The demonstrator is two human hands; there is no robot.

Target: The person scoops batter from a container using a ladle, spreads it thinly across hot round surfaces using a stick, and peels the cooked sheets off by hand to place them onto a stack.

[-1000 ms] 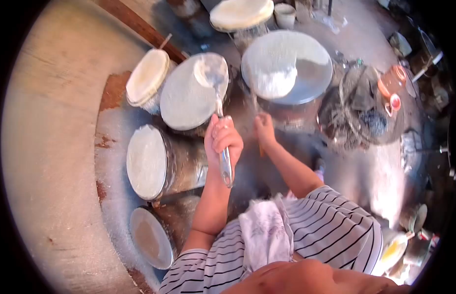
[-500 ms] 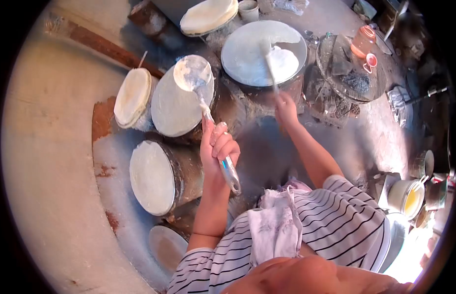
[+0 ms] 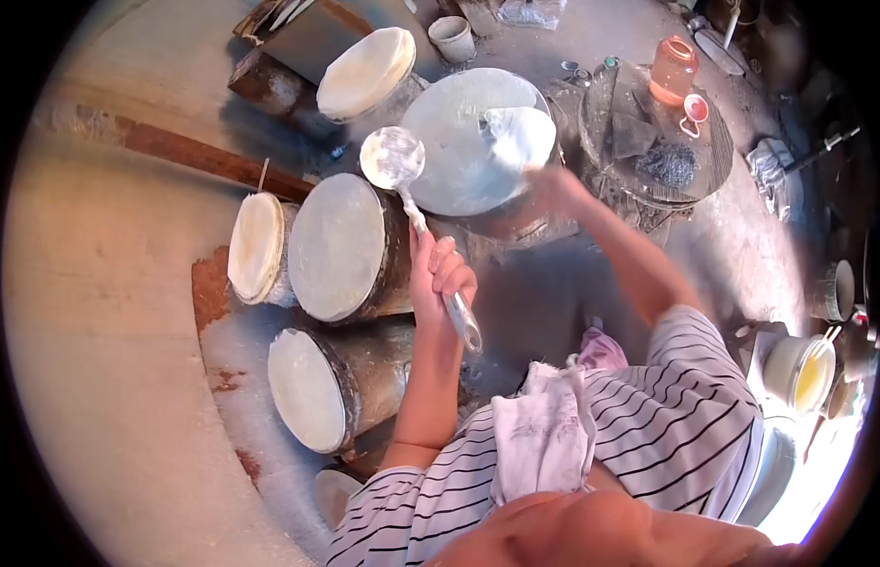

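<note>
My left hand is wrapped round the metal handle of a ladle, whose round bowl is coated with white batter. The bowl is held up at the left edge of a large round griddle. White batter lies in a thick patch on the griddle's right side, with a thinner film around it. My right hand, smeared by motion, is at the griddle's near right edge beside the batter. The thin-handled spreader it gripped in the earlier view is lost in the blur.
Other round griddles, one pale-topped, stand to the left. Flat round sheets are stacked on a stand and on another stand. A round table at right holds an orange jar. A bucket with yellow liquid stands lower right.
My view has shifted. The ladle has moved up and away from the left griddle toward the big one. My right hand has swept to the batter's near right side, and the batter patch has changed shape.
</note>
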